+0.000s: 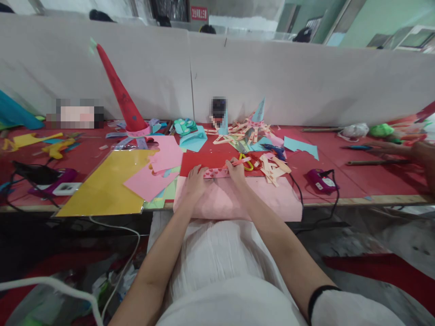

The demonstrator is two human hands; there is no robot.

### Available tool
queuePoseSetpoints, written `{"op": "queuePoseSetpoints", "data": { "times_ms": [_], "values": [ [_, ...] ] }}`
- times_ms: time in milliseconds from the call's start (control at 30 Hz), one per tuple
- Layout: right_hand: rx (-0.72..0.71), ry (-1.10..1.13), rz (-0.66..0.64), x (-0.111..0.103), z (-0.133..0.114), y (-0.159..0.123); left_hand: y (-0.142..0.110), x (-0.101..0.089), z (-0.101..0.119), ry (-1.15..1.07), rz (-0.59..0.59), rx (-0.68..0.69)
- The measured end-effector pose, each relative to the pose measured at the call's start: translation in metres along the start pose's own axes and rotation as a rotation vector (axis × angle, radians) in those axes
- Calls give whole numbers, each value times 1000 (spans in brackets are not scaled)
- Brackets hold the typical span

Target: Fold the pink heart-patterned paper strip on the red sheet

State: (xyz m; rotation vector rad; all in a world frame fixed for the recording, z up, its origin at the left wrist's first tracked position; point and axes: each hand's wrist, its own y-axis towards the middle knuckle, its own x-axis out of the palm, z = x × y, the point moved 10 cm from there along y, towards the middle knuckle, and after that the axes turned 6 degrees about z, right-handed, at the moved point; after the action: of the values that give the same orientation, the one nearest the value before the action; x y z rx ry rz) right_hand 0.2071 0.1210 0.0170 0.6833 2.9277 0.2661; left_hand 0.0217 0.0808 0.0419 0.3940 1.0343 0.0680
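My left hand (196,181) lies with its fingers flat over the left end of a pink strip with a heart pattern (216,173). Gripped in the fingers of my right hand (235,171) is a slim orange-pink pen (242,161), tilted over the strip's right end. Its tip is hidden by the fingers. Beneath the strip is a red sheet (204,159), and nearer my body a pale pink sheet (234,203) overhangs the table edge. Yellow-handled scissors (249,165) rest just right of my right hand, beside cut cream paper strips (273,169).
A tall red paper cone (123,93) stands at the back left, two small blue cones near the back centre. A gold sheet (108,181) and pink paper pieces (146,183) lie left. On the right are a purple power socket (321,181) with cables and another person's hand (390,148).
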Motion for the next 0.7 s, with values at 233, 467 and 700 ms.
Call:
{"op": "queuePoseSetpoints", "data": {
  "times_ms": [233,467,700],
  "values": [
    [-17,-7,-12,2,-1,0,0,-1,-2,1,13,-21],
    [-60,-29,6,-2,-9,-3,1,-9,1,-5,12,-47],
    [-65,-59,9,-5,-13,-5,0,1,18,30,-51,131]
  ]
}}
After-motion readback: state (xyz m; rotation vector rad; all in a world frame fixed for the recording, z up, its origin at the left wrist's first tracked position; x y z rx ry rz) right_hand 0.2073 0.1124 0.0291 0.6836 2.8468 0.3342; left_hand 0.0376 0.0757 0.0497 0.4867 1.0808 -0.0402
